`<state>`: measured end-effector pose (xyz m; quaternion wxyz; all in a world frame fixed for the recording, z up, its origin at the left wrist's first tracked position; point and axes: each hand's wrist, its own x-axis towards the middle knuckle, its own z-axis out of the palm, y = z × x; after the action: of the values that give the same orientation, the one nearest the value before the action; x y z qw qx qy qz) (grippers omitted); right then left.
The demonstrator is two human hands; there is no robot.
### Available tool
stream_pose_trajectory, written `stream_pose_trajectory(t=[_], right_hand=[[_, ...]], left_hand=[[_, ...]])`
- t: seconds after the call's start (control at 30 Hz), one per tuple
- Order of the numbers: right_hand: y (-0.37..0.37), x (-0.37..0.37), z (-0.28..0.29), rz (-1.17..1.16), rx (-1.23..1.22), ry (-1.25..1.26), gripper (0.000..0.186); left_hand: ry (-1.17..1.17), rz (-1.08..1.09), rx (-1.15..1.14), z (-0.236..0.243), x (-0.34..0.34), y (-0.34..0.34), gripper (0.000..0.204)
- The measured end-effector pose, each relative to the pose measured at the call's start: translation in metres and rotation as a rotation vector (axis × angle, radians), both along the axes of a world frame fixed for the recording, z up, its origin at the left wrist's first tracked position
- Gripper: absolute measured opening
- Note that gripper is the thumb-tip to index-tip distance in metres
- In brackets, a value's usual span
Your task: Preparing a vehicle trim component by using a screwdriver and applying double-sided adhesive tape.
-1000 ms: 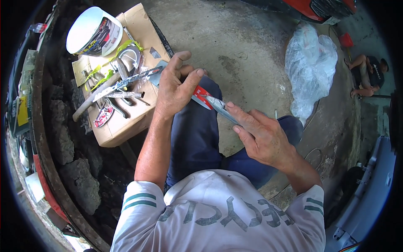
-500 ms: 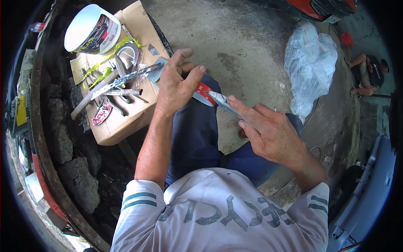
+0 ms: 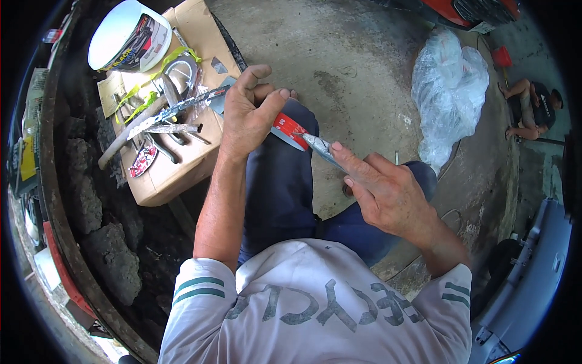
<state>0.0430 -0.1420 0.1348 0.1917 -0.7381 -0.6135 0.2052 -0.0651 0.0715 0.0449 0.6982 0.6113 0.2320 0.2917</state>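
Red-handled metal knife (image 3: 301, 136) clamped in left hand (image 3: 248, 115), right hand (image 3: 382, 191) pinching its blade

Soft even daylight, sharp centre, fisheye bending and dark rim

Utility knife (image 3: 303, 136): glossy red plastic body, dull grey metal blade end. Cardboard box (image 3: 182, 161): matt brown paper board, creased. Tools (image 3: 167, 118) on it: worn, tarnished metal. Tub (image 3: 127, 36): smooth white plastic. Bag (image 3: 448, 91): thin clear plastic, crinkled, shiny. Floor (image 3: 351, 54): rough grey concrete, stained. Trousers (image 3: 279, 188): matt dark blue cloth
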Motion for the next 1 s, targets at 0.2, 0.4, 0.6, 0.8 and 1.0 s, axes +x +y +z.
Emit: stream_pose_trajectory(t=[0.2, 0.4, 0.6, 0.8, 1.0], right_hand=[[-0.008, -0.002, -0.02, -0.024, 0.133, 0.027, 0.066], [-0.01, -0.003, -0.018, 0.002, 0.075, 0.013, 0.058], [-0.014, -0.003, -0.023, 0.014, 0.071, 0.005, 0.059], [-0.017, -0.004, -0.029, 0.015, 0.086, -0.004, 0.06], [-0.024, -0.004, -0.028, -0.002, 0.064, 0.017, 0.059]], left_hand=[[-0.079, 0.033, -0.102, -0.003, 0.003, -0.002, 0.032], [-0.125, 0.048, -0.131, -0.005, 0.001, -0.001, 0.031], [-0.139, 0.039, -0.154, -0.011, -0.001, 0.003, 0.031], [-0.141, 0.067, -0.182, -0.013, 0.001, 0.003, 0.031], [-0.12, 0.06, -0.162, -0.01, -0.001, 0.004, 0.032]])
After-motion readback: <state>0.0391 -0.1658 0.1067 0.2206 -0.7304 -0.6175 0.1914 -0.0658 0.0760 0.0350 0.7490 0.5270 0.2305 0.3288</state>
